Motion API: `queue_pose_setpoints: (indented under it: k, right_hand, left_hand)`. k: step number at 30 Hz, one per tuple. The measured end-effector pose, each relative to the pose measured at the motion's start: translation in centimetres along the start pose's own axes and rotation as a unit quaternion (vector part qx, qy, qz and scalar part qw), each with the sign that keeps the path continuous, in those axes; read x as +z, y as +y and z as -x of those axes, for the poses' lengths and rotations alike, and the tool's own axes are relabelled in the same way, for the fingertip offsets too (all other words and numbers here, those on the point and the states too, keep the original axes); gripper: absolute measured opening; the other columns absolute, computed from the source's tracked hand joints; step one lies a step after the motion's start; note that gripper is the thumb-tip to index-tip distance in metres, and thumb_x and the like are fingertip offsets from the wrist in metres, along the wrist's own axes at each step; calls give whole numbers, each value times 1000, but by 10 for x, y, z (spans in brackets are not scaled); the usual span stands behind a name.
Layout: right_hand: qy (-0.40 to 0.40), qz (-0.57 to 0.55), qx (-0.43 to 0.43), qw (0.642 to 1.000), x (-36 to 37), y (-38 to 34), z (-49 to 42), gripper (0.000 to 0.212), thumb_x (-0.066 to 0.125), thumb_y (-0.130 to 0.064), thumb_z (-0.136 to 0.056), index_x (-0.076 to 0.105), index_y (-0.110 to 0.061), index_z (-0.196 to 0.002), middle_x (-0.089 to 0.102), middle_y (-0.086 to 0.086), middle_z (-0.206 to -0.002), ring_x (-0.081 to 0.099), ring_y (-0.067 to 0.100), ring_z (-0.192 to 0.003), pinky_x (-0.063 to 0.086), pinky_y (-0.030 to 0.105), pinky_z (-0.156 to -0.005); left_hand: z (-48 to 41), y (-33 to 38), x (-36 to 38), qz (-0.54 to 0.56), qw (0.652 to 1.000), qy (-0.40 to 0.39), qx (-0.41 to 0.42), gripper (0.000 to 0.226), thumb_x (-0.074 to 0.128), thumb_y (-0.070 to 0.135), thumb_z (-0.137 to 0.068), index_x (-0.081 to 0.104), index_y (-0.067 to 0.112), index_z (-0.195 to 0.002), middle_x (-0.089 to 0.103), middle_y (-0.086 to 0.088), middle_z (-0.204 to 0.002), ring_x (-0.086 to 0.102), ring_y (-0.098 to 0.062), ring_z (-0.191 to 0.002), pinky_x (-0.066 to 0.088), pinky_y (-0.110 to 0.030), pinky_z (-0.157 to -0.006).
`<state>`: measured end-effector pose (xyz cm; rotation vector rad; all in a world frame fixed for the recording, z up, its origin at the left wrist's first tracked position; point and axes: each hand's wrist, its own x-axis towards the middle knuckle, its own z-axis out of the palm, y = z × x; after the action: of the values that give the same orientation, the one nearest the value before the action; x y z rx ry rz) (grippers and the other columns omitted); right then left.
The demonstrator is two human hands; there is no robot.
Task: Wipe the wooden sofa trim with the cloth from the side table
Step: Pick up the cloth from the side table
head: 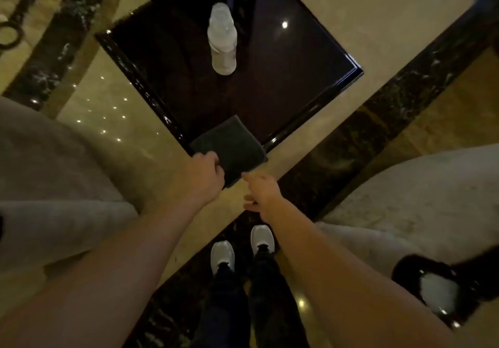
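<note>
Cloth (232, 150) on side table (297, 82) corner, left hand (202, 174) gripping; right hand (259, 191) loose; bottle (222, 39) beyond.

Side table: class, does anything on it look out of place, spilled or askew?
Only the dark cloth: it overhangs the side table's near corner, with the left hand at its edge. The bottle stands upright; no spill shows.

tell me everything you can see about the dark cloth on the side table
The cloth is dark grey, soft and towel-like, folded into a flat, roughly square pad. It lies on the near corner of the glossy dark side table, its near part hanging past the table's edge. The left hand grips its near-left edge; the right hand reaches toward its near edge, whether touching is unclear.
</note>
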<state>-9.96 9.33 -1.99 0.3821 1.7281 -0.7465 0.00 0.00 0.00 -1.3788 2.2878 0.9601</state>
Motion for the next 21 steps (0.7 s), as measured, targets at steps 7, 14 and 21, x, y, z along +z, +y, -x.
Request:
queue_pose_setpoints:
  k: [7,14,21]
  right_hand:
    - [61,-144,-21,987,25,-10,-93,43,68,-32,-90,56,-18,-130,64,0,-109,62,22,-104,53,41,-93]
    - [-13,-238,12,971,11,-15,-113,42,74,-15,-85,55,-19,-123,63,7,-123,60,29,-115,53,48,-98]
    - [-80,-346,-26,934,-33,2,-61,34,64,-14,-90,56,-22,-121,65,9,-118,61,29,-109,52,46,-97]
  left_hand:
    - [-114,-16,45,-94,994,12,-48,77,46,46,-98,7,19,-158,17,-16,-165,17,-43,-149,25,-56,-117]
    - [-136,-25,48,-14,998,29,-59,50,61,37,-93,47,13,-134,62,-15,-119,60,-35,-112,51,-42,-83]
    - [-61,21,29,399,893,-127,-164,22,53,23,-99,66,15,-115,70,-10,-114,65,-30,-107,55,-48,-89]
